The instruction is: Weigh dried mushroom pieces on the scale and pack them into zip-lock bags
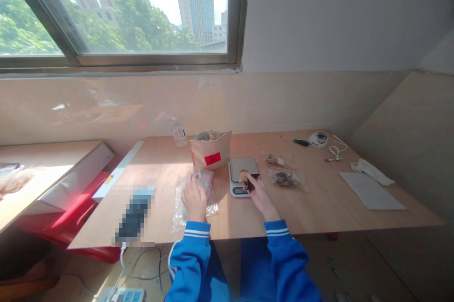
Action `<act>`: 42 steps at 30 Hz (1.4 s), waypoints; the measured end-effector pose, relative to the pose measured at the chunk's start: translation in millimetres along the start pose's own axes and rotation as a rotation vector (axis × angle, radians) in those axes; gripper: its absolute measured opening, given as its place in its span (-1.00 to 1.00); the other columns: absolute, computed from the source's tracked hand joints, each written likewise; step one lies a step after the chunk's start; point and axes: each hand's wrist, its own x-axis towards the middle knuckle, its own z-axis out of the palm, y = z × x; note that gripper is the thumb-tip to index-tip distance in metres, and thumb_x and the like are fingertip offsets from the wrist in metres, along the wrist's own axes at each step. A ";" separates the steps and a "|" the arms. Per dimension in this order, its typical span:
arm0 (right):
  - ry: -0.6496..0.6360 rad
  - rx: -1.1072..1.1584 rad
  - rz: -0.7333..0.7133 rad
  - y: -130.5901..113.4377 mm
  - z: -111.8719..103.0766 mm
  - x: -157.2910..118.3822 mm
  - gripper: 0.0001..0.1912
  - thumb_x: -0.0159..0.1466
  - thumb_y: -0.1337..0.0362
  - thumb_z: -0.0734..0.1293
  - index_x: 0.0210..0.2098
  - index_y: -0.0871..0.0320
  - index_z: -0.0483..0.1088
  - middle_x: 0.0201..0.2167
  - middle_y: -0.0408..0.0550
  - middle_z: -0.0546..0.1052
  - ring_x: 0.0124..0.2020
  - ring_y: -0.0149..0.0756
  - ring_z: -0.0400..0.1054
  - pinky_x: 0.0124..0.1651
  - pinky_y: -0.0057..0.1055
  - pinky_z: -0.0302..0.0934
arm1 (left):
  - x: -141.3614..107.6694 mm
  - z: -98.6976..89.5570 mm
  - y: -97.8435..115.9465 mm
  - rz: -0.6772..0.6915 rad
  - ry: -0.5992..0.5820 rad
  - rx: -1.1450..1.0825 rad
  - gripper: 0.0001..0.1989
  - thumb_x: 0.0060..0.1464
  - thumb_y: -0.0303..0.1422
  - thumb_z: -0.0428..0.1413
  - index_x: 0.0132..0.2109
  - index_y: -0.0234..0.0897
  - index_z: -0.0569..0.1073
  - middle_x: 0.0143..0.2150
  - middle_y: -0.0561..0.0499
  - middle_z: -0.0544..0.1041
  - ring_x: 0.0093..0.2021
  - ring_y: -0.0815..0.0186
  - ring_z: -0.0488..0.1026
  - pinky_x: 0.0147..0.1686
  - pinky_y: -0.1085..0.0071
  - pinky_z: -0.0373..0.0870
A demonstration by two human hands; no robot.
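Observation:
My left hand [194, 200] lies over a stack of clear plastic zip bags [180, 214], its fingers stretched out on them. Over the kitchen scale [232, 167], my right hand [260, 193] is closed on a tan-and-dark piece [244, 176] that looks like dried mushroom. Whether that piece touches the scale's plate I cannot tell. Behind the bags stands an open kraft paper pouch [198, 155] with a red label and brownish contents. To the right of the scale lie two clear bags, a smaller bag [278, 159] and a larger bag [287, 179], each with dried pieces inside.
A clear bottle [178, 133] stands at the back of the table [319, 207]. At the back right are a screwdriver [301, 142], a white dome camera [318, 139] and its cable. A white cloth [371, 172] and grey sheet [372, 192] lie right. A blurred phone [134, 217] lies left.

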 end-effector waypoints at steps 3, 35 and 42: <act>0.000 -0.057 -0.024 -10.9 -3.2 11.8 -0.70 -0.01 0.23 0.52 -0.33 0.15 0.42 -0.45 -0.16 0.53 -0.46 -0.38 0.41 -0.50 -0.50 0.24 | -10.7 27.8 -13.7 0.037 -0.182 0.019 -0.59 0.07 -0.45 -0.02 0.06 -0.28 0.46 0.23 -0.24 0.33 0.29 -0.07 0.14 0.26 -0.04 -0.06; -0.112 -1.027 -0.479 -31.6 -8.5 96.8 -0.79 0.11 0.13 0.33 -0.35 0.13 0.44 -0.37 -0.05 0.53 -0.28 -0.20 0.38 -0.11 -0.24 0.25 | -24.4 64.7 30.6 -0.687 -0.339 -1.202 -0.58 -0.14 -0.11 0.24 -0.27 -0.28 0.29 -0.49 0.06 0.46 -0.66 0.47 0.35 -0.72 0.58 0.18; -0.070 -1.019 -0.538 -24.0 -21.6 109.4 -0.75 0.21 0.17 0.21 -0.22 0.10 0.45 -0.28 -0.03 0.54 -0.19 -0.21 0.40 0.01 -0.19 0.21 | -23.8 64.3 33.4 -0.698 -0.346 -1.231 -0.61 -0.14 -0.13 0.24 -0.29 -0.29 0.29 -0.50 0.07 0.44 -0.65 0.49 0.34 -0.69 0.60 0.19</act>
